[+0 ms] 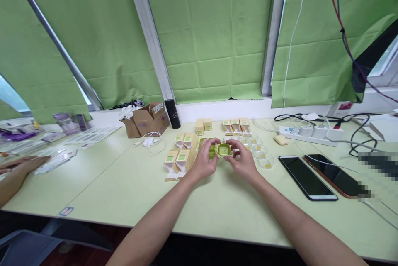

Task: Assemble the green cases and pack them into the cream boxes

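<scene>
My left hand [204, 160] and my right hand [244, 160] meet above the pale green table [130, 183], both closed on a small green plastic case [221, 150] held between the fingertips. Its open side faces me. Just left of my left hand stands a cluster of tan cardboard boxes with green labels [180, 154]. More such boxes [235, 126] line the far side. Several clear round lids or dishes [261, 154] lie to the right of my right hand.
Two phones [323, 176] lie at the right, near a power strip with cables [311, 133]. A black cylinder [172, 113] and an open brown carton [147, 121] stand at the back. Another person's hand [18, 166] rests at the left edge beside packets.
</scene>
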### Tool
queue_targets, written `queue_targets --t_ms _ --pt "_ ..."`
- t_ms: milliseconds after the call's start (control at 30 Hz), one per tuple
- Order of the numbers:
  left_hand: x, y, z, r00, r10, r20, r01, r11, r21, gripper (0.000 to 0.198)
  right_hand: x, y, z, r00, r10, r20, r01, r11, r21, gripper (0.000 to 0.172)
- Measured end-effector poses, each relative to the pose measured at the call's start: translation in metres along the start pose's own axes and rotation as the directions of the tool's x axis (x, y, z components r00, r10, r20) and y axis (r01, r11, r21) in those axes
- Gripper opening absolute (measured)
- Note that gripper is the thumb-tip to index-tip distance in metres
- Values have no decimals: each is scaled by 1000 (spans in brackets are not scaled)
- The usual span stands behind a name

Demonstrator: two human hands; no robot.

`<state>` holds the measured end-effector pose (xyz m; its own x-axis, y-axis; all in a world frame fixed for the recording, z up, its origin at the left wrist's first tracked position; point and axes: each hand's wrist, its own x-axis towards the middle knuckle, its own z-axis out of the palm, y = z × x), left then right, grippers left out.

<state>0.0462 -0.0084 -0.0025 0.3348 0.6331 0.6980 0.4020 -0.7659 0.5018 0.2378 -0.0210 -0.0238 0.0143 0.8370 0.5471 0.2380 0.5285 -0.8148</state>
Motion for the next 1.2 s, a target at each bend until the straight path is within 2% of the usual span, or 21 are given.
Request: queue_targets --t_ms 300,567,767,1000,1200 --pt "-9 6 -1 995 100 -24 -98 994 56 41 -2 -10 0 1000 -26 -17 27 997 76 46" --pt "-10 4 1 991 123 -53 -120 991 56 34 -3 -9 1 999 -41 -27 43 994 103 46" --pt "-10 6 -1 994 100 -49 -97 994 56 35 -3 -12 0 999 -29 -14 31 994 109 46" --pt "-10 5 0 995 -36 -94 36 999 2 31 -5 -13 0 999 -25 42 22 997 76 44" --pt "-9 7 1 989 -99 -114 95 995 -42 30 -5 -15 -2 997 -7 73 2 997 71 43"
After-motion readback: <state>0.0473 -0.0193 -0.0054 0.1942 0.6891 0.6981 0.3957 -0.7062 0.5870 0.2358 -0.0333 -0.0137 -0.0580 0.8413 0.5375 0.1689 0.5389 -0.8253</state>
